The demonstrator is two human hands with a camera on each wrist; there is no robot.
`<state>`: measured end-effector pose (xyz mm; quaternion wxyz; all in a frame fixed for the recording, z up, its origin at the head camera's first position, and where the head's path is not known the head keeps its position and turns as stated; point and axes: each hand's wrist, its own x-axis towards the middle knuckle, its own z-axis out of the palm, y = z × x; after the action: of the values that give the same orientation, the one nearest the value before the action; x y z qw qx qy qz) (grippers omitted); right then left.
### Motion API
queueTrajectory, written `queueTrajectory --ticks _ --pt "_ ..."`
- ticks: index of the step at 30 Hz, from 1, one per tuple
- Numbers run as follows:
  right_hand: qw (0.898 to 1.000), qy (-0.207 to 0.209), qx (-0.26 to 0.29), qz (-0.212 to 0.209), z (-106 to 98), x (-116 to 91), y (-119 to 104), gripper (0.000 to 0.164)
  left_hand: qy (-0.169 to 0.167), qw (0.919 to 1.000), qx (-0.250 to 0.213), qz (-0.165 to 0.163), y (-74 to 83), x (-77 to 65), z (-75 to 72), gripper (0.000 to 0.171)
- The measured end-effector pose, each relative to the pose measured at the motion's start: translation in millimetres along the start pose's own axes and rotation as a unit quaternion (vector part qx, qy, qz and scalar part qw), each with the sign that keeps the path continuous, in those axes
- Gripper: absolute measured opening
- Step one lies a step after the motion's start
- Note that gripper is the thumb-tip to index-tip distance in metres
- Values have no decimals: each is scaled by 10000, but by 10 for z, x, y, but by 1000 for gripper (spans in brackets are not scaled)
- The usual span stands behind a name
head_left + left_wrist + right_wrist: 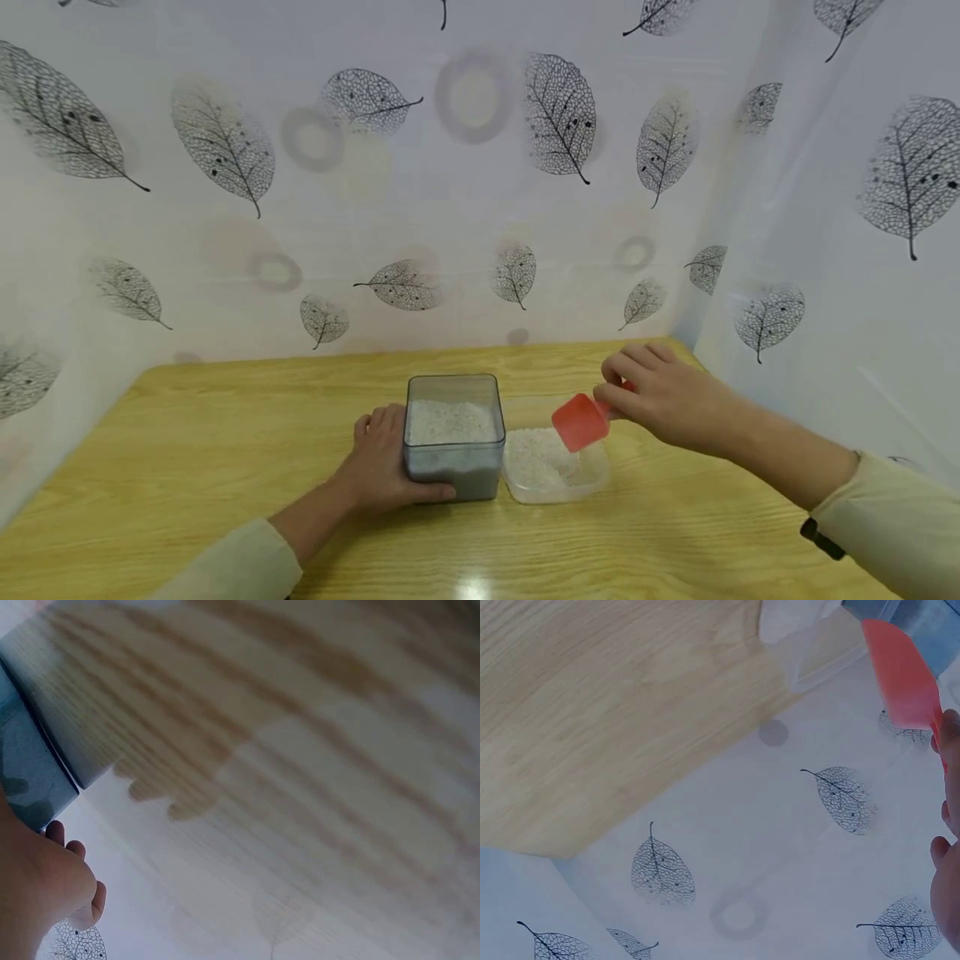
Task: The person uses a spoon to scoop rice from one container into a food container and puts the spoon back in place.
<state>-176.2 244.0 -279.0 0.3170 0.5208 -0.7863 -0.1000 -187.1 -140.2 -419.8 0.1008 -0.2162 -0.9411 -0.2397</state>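
A grey see-through square bin (454, 475) stands on the table, partly filled with white grains (450, 422) that look like rice. My left hand (384, 467) grips its left side, thumb across the front face; in the left wrist view the hand (52, 885) lies by the bin's corner (37, 761). My right hand (667, 400) holds a red scoop (580, 422) by the handle, above a low clear plastic box (551, 493). The scoop (904, 679) is tilted, and its inside is hard to see. White grains (538, 457) lie in the box, mostly towards its left.
The wooden table (225, 467) carries the bin and box side by side. A pale curtain (420, 192) with leaf prints hangs behind the table and along its sides. A dark band (822, 539) shows at the right sleeve's cuff.
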Motion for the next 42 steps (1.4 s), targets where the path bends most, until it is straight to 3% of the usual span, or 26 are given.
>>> queueTrajectory --ticks 8,14,19,23,29,42 --pt "9946 997 -72 295 -174 360 108 38 -43 10000 -26 -28 1 2 10 112" --pt "9934 1023 73 506 -125 638 20 44 -24 10000 15 -20 8 -2 21 111" --pt "9952 708 298 604 52 858 -131 39 -5 10000 67 -15 -3 -2 23 111" --pt "9980 134 232 572 187 996 -258 23 -47 10000 33 -34 -12 -2 34 113" --pt "9961 -699 85 538 331 1124 -412 23 -85 9999 66 -59 -16 -5 46 114" --pt "9865 -1450 364 667 470 1217 -554 23 -134 9998 72 -113 6 19 5 113"
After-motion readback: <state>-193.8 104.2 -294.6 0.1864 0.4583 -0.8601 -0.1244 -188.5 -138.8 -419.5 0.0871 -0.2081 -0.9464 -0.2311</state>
